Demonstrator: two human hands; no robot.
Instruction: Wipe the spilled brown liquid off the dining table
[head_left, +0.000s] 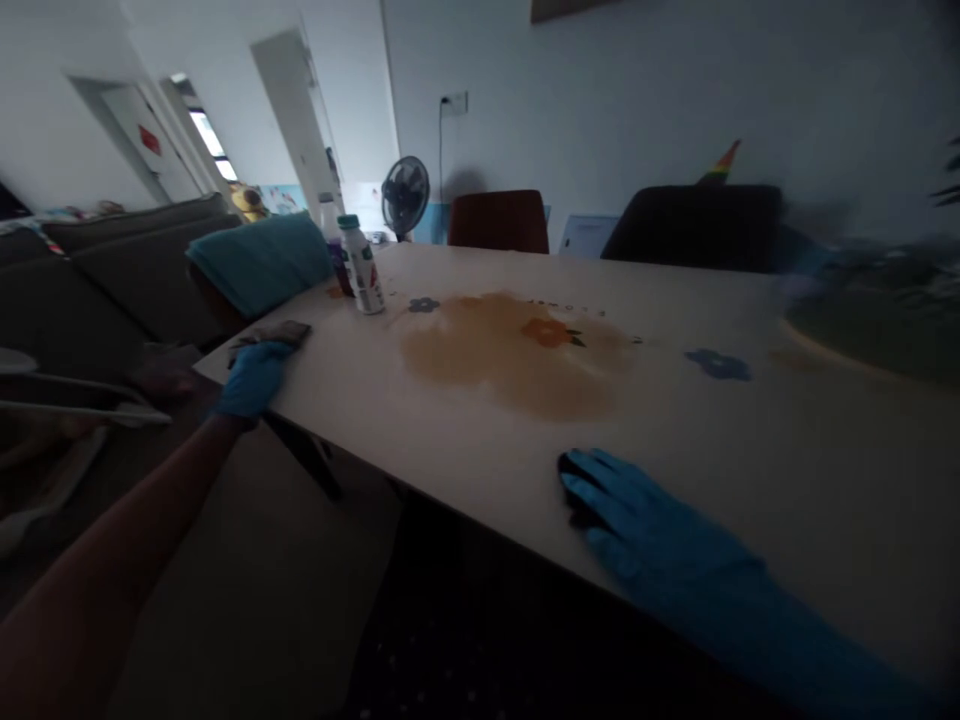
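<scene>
Hands gloved. Left hand (253, 380) rests on the near end of a dark cloth (283, 332) at the desk's (750, 440) left corner; gripping or only pressing, cannot tell. Cloth's long axis runs along the edge, away from the fingers. Right hand (637, 520) lies flat and spread on the near edge, well apart. Bottle (361, 265) stands upright beyond the cloth.

The surface (480, 420) is seen as smooth and matt. The left hand (253, 378) and right hand (637, 520) are sheathed in thin blue rubbery gloves. Beside the glossy plastic bottle (362, 265), soft teal cloth (259, 260) is draped.
</scene>
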